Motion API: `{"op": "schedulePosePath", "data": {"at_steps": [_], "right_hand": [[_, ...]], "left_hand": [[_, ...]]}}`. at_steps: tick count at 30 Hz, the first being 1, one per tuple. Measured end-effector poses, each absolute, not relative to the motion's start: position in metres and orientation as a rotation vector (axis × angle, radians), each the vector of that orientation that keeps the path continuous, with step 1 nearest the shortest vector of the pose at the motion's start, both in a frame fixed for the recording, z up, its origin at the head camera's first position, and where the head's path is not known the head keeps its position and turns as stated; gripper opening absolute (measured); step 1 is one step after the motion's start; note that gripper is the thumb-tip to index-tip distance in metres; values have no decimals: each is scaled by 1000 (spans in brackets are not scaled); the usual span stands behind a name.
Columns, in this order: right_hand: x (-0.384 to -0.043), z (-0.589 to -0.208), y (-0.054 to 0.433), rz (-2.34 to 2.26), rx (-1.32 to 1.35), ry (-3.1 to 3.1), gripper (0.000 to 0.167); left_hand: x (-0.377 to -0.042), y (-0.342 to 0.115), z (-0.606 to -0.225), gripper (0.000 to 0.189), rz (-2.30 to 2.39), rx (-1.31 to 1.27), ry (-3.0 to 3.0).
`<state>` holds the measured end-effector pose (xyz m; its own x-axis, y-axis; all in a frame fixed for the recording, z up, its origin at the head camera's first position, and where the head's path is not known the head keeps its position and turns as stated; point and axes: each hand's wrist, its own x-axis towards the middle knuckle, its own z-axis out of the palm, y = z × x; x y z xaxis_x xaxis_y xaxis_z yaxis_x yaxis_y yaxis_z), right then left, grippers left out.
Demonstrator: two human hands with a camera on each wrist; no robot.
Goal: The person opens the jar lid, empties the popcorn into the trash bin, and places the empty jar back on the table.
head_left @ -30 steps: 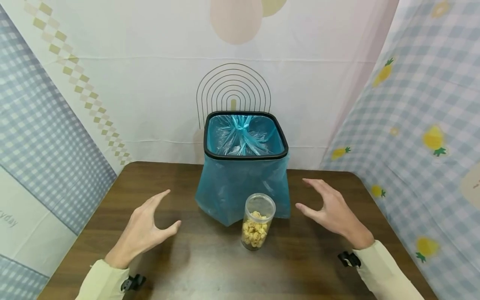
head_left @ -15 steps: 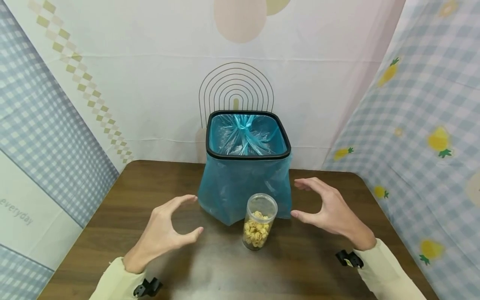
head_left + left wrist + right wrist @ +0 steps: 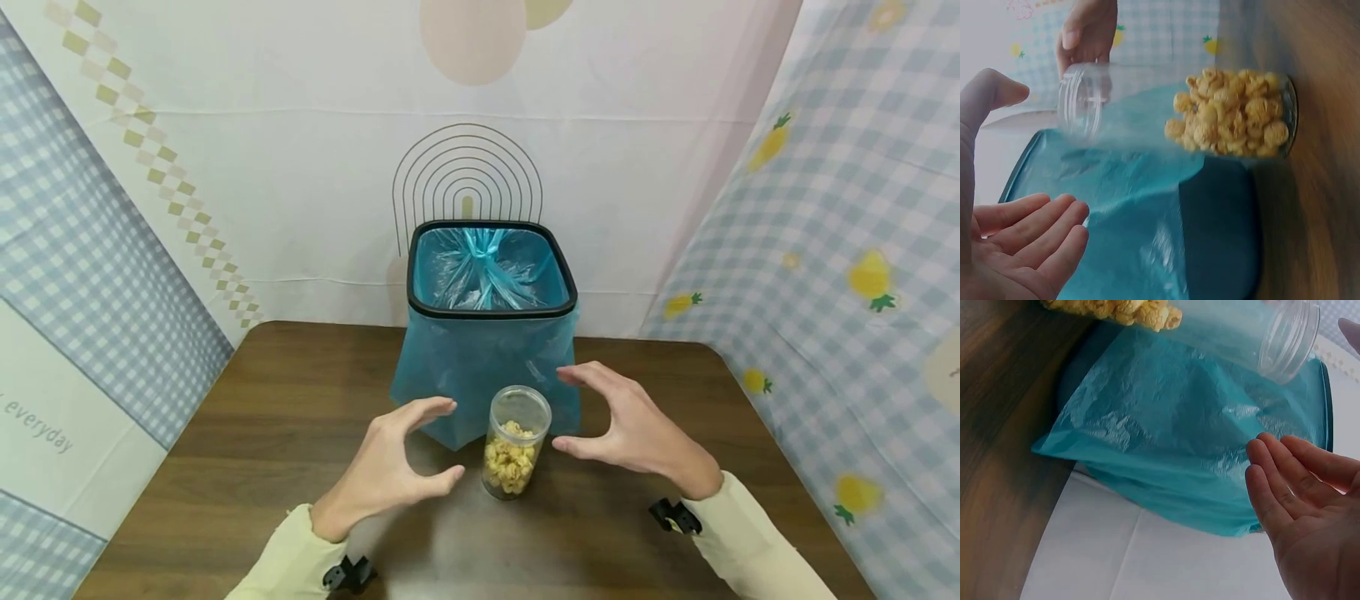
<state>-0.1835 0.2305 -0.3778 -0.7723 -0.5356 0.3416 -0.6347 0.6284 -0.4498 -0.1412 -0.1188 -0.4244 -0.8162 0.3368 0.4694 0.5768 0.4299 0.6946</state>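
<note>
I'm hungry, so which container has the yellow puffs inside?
The clear jar in front holds them; inside the black-rimmed bin, only blue bag shows.

The right-wrist view partly crops the popcorn jar [image 3: 516,446]; the head view omits the table [image 3: 300,408]'s near edge.

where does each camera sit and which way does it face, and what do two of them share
Head: on the head, facing forward and down at the jar, bin and table; left hand, right hand and sleeves show.
Left wrist: on that wrist, facing the jar and bin; left hand at frame left, right hand beyond the jar.
Right wrist: on that wrist, facing the jar and bin; right hand at lower right.
Shared: both wrist views show the jar sideways.
</note>
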Motion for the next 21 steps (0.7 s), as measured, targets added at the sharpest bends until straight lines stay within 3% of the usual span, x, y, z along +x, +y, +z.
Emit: {"op": "schedulePosePath", "data": {"at_steps": [21], "right_hand": [[-188,-393,192,935,1079,-2652,81]], "left_hand": [[-166,-58,-469,87,-1555,-795,-2477]]}}
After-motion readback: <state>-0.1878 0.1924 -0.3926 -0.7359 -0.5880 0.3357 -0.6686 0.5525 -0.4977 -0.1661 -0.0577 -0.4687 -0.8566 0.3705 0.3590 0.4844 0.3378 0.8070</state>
